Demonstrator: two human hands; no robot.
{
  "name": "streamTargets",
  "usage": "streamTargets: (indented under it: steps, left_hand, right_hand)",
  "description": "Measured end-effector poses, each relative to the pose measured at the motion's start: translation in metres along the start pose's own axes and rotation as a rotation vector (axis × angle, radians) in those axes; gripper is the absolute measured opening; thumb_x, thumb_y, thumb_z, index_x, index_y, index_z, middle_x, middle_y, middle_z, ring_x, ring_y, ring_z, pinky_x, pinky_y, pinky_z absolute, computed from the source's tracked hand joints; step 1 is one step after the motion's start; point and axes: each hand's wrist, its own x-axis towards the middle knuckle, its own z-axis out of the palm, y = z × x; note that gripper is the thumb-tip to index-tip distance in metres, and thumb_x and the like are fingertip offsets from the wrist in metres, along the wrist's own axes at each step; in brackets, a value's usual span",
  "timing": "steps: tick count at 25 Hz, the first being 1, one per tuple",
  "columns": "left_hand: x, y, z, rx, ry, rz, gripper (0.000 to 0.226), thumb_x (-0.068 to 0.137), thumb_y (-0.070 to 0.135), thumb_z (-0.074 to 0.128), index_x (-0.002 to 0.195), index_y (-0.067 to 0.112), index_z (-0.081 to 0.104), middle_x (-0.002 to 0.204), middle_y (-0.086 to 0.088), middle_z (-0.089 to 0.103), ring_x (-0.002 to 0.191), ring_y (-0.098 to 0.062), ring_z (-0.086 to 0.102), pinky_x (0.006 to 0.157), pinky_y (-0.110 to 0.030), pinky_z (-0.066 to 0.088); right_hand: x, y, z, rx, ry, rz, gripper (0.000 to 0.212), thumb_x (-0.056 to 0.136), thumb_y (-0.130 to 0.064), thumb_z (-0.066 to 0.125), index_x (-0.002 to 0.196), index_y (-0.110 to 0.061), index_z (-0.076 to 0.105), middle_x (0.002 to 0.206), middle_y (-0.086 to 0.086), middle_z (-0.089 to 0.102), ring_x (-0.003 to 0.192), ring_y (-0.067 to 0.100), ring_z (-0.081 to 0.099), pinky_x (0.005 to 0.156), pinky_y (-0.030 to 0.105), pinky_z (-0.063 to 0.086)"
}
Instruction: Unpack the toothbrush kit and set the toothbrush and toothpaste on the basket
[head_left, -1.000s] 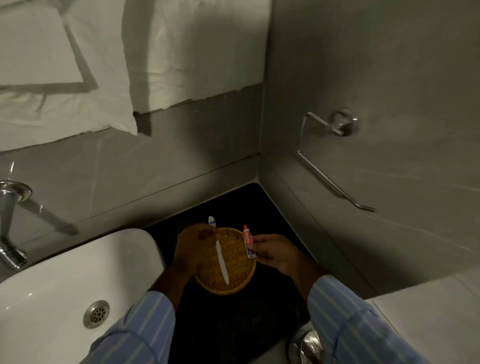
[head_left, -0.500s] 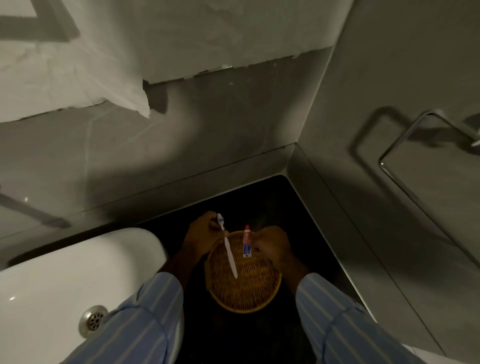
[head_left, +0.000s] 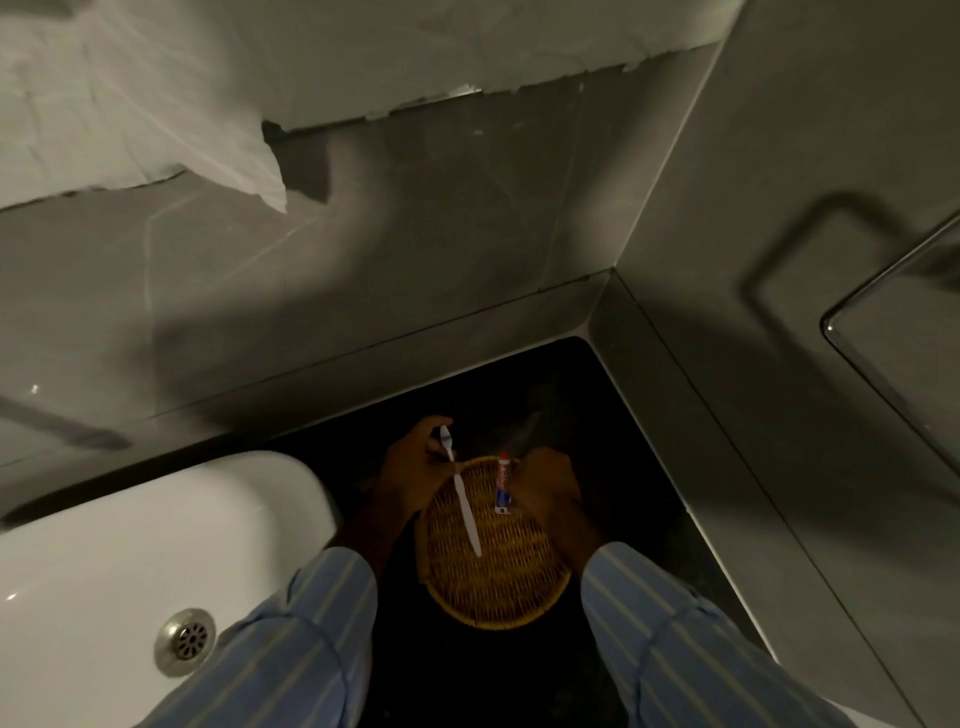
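Grey tiled walls (head_left: 467, 218) are meeting in a corner above a black countertop (head_left: 613, 405), and a white towel (head_left: 130, 104) is hanging down over the upper left of the wall. A white sink (head_left: 130, 545) is sitting at the left of the counter, its metal drain (head_left: 186, 640) showing near the bottom. A chrome rail (head_left: 883, 291) is standing out from the right-hand wall.

Two striped blue sleeves (head_left: 701, 644) are reaching in from below toward a round woven basket (head_left: 498, 587), which is lying flat on the black counter between the forearms.

The left hand (head_left: 415, 473) is resting at the basket's upper left edge, its fingers curling around the neck of a white toothbrush (head_left: 464, 504), gripping it just below the head. The brush is lying slantwise, its head sticking out past the rim beyond the hand and its handle running down and right across the weave to near the basket's middle.

The right hand (head_left: 545, 483) is resting on the basket's upper right edge, just beside a small red, white and blue toothpaste tube (head_left: 503, 486). The tube is lying on the basket near its far rim, cap pointing away. The fingers are curling close against the tube's right side, but in this dim light I cannot tell whether they are actually pinching it or only touching it.
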Motion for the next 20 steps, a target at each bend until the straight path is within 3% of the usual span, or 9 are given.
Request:
streamTargets:
  steps: [4, 7, 10, 13, 17, 20]
  left_hand:
    - [0.003, -0.006, 0.005, 0.055, -0.027, -0.020, 0.063, 0.082, 0.012, 0.077, 0.138, 0.023, 0.051, 0.118, -0.003, 0.068, 0.109, -0.019, 0.064, 0.094, -0.034, 0.051]
    - [0.005, -0.010, 0.007, 0.061, -0.027, -0.022, 0.065, 0.083, 0.015, 0.076, 0.141, 0.022, 0.049, 0.119, -0.006, 0.069, 0.113, -0.023, 0.065, 0.093, -0.033, 0.049]
    - [0.007, -0.011, 0.006, 0.065, -0.027, -0.029, 0.067, 0.084, 0.016, 0.075, 0.144, 0.022, 0.045, 0.120, -0.007, 0.069, 0.114, -0.024, 0.064, 0.095, -0.034, 0.050]
    - [0.005, -0.012, 0.005, 0.049, -0.017, -0.038, 0.075, 0.083, 0.017, 0.077, 0.148, 0.021, 0.040, 0.121, -0.006, 0.069, 0.115, -0.022, 0.064, 0.094, -0.032, 0.049]
    - [-0.012, -0.008, -0.001, -0.018, 0.081, 0.004, 0.078, 0.085, 0.020, 0.075, 0.151, 0.020, 0.035, 0.130, -0.007, 0.063, 0.120, -0.025, 0.060, 0.094, -0.031, 0.050]
    - [-0.032, 0.012, -0.003, 0.008, 0.157, 0.095, 0.080, 0.084, 0.025, 0.076, 0.152, 0.018, 0.034, 0.139, -0.007, 0.056, 0.127, -0.026, 0.055, 0.100, -0.032, 0.044]
  right_hand:
    - [-0.001, 0.001, 0.002, -0.009, -0.019, 0.016, 0.024, 0.095, -0.027, 0.061, 0.101, -0.006, 0.071, 0.103, 0.009, 0.072, 0.081, 0.018, 0.068, 0.060, 0.023, 0.053]
    - [-0.003, -0.001, -0.001, -0.056, -0.001, 0.011, 0.027, 0.095, -0.027, 0.060, 0.106, -0.005, 0.071, 0.106, 0.011, 0.071, 0.088, 0.022, 0.069, 0.057, 0.024, 0.043]
    - [-0.001, -0.001, 0.003, -0.077, 0.001, 0.006, 0.026, 0.094, -0.030, 0.061, 0.103, -0.006, 0.069, 0.105, 0.010, 0.070, 0.070, 0.014, 0.059, 0.052, 0.021, 0.039]
    - [-0.007, -0.002, -0.004, 0.062, -0.007, 0.027, 0.022, 0.089, -0.026, 0.066, 0.097, -0.006, 0.071, 0.099, 0.010, 0.072, 0.068, 0.015, 0.064, 0.056, 0.024, 0.054]
    - [-0.031, -0.005, -0.039, 0.241, -0.038, -0.036, 0.019, 0.089, -0.021, 0.066, 0.098, -0.005, 0.072, 0.100, 0.014, 0.074, 0.087, 0.024, 0.073, 0.081, 0.035, 0.062]
    - [-0.081, -0.011, -0.096, 0.646, 0.076, -0.197, 0.010, 0.090, -0.012, 0.064, 0.094, -0.012, 0.073, 0.099, 0.012, 0.075, 0.087, 0.023, 0.074, 0.081, 0.035, 0.062]
